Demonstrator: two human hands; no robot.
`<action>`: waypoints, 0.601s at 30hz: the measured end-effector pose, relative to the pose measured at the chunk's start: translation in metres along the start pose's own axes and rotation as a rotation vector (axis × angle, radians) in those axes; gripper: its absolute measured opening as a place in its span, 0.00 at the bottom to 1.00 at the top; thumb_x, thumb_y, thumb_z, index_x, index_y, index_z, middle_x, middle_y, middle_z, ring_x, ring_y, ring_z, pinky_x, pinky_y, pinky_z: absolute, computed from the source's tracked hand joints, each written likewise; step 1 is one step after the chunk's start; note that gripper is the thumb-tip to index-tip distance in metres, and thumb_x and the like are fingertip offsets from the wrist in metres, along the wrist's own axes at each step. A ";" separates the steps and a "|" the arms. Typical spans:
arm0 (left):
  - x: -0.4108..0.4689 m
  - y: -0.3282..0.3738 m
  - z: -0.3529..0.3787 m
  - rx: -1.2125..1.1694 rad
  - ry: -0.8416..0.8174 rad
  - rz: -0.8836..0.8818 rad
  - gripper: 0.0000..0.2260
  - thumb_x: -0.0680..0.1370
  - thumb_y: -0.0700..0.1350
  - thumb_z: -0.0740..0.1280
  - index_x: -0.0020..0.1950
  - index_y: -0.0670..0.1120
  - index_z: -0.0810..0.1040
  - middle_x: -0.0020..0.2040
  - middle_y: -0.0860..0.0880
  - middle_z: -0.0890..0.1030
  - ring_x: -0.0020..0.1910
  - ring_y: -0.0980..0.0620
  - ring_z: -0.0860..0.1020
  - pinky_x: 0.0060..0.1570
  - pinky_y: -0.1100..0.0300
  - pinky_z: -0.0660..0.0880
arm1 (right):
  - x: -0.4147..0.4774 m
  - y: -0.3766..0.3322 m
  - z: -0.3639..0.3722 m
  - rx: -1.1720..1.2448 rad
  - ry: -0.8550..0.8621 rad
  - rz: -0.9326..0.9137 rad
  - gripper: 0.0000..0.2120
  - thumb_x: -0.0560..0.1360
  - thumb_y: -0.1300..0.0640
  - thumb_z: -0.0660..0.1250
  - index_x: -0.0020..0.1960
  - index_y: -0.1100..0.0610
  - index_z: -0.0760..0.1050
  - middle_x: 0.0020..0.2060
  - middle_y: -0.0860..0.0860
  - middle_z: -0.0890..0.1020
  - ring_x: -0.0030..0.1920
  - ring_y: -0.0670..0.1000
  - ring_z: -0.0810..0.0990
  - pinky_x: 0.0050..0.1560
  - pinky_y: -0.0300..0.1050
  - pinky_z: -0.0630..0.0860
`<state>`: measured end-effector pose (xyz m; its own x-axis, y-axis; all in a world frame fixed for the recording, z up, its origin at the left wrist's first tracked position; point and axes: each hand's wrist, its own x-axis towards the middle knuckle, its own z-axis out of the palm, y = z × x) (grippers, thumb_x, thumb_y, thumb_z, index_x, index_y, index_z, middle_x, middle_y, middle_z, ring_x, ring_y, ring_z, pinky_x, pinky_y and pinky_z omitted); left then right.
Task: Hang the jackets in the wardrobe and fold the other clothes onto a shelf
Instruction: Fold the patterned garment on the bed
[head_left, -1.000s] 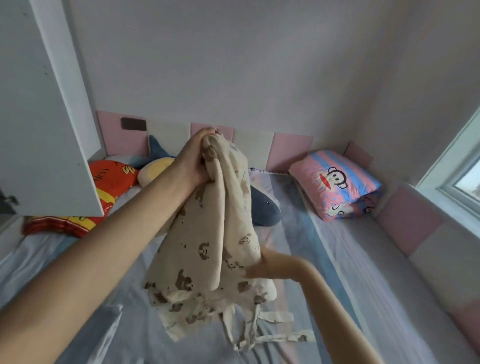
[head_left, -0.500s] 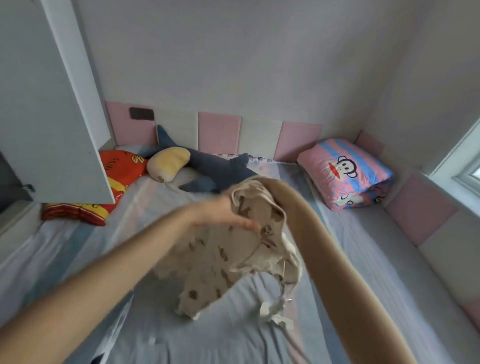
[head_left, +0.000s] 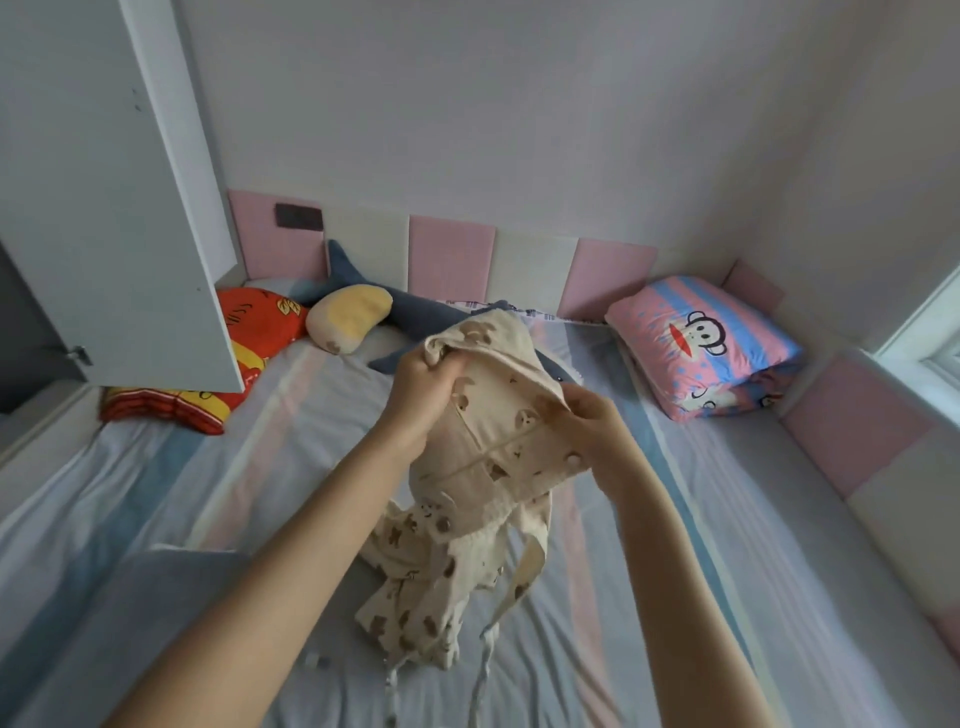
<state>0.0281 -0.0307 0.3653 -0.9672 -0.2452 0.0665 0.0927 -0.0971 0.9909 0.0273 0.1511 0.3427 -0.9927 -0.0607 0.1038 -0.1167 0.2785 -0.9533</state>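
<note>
Fingers (head_left: 441, 370) of the left hand (head_left: 421, 389) curl round the top of the garment (head_left: 488, 467); the right hand (head_left: 595, 431) pinches its right side. It hangs mid-scene, with its lower end on the bed (head_left: 753, 519).

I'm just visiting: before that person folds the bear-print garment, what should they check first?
1. Left hand grips the garment at its top edge: ok.
2. Right hand pinches the garment: ok.
3. Garment spread flat: not ok, it hangs bunched.
4. Ties tucked in: not ok, they dangle loose.
5. Wardrobe door open: ok.
6. Shelf has room: cannot tell, it is out of view.
</note>
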 end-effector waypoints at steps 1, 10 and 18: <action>0.002 0.004 -0.002 0.000 0.006 0.005 0.03 0.79 0.42 0.65 0.48 0.47 0.78 0.35 0.53 0.78 0.31 0.60 0.77 0.30 0.67 0.73 | 0.002 0.000 -0.004 0.007 0.041 0.010 0.14 0.77 0.62 0.65 0.35 0.49 0.78 0.25 0.41 0.75 0.28 0.40 0.71 0.29 0.34 0.68; 0.014 0.014 -0.045 0.467 -0.119 0.442 0.05 0.72 0.42 0.73 0.44 0.42 0.82 0.34 0.60 0.79 0.35 0.67 0.76 0.39 0.71 0.70 | 0.011 -0.032 -0.044 -0.534 0.304 -0.270 0.15 0.69 0.63 0.62 0.50 0.55 0.83 0.35 0.50 0.82 0.36 0.44 0.78 0.34 0.34 0.70; 0.022 0.029 -0.053 0.557 -0.235 0.328 0.14 0.70 0.48 0.75 0.44 0.36 0.82 0.34 0.46 0.80 0.34 0.57 0.74 0.38 0.62 0.67 | 0.023 -0.042 -0.065 -0.821 0.135 -0.408 0.08 0.75 0.59 0.67 0.50 0.51 0.83 0.37 0.48 0.81 0.43 0.55 0.79 0.41 0.47 0.73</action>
<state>0.0222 -0.0901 0.3890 -0.9412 0.0443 0.3348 0.3150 0.4725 0.8231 0.0078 0.1999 0.4035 -0.8593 -0.2058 0.4683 -0.3908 0.8548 -0.3414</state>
